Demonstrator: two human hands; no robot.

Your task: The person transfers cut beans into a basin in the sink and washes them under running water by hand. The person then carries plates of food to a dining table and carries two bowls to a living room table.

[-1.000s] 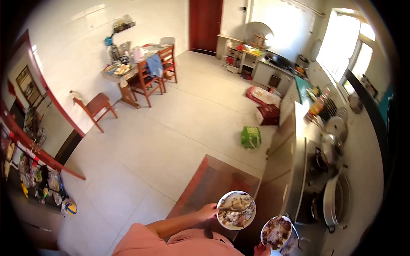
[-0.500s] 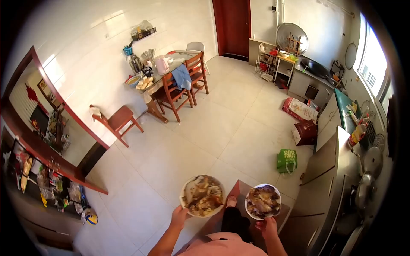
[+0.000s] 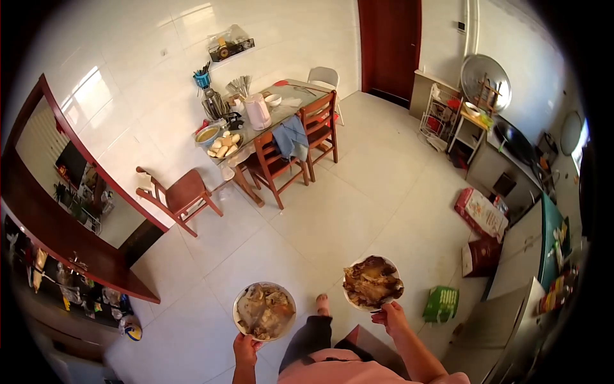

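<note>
Bowl (image 3: 295, 312) of pale, wet-looking chunks (image 3: 268, 308) at lower left of centre, grasped at the near rim by the left hand (image 3: 245, 349), fingers bent round the edge and partly hidden underneath. Second white bowl (image 3: 351, 302) at lower right of centre, heaped with glossy dark-brown pieces (image 3: 373, 280), probably meat, and likewise clasped at the near edge by the right hand (image 3: 391, 317); exact placing of those fingertips under the base impossible to tell. Both well apart, out over pale floor tiles (image 3: 320, 243), with a foot (image 3: 323, 304) visible between. Step in hand, by judgement: carrying on foot, one bowl per hand. Calls, most likely, for level rims, a firm hold on each edge and careful footing, given the green bag (image 3: 441, 304) on the floor at lower right and the wooden chair (image 3: 185, 192) at left. At upper centre, glass-topped table (image 3: 280, 116) with pink kettle (image 3: 258, 112), blue basin (image 3: 207, 135) and pale bread-like pieces (image 3: 225, 146).
</note>
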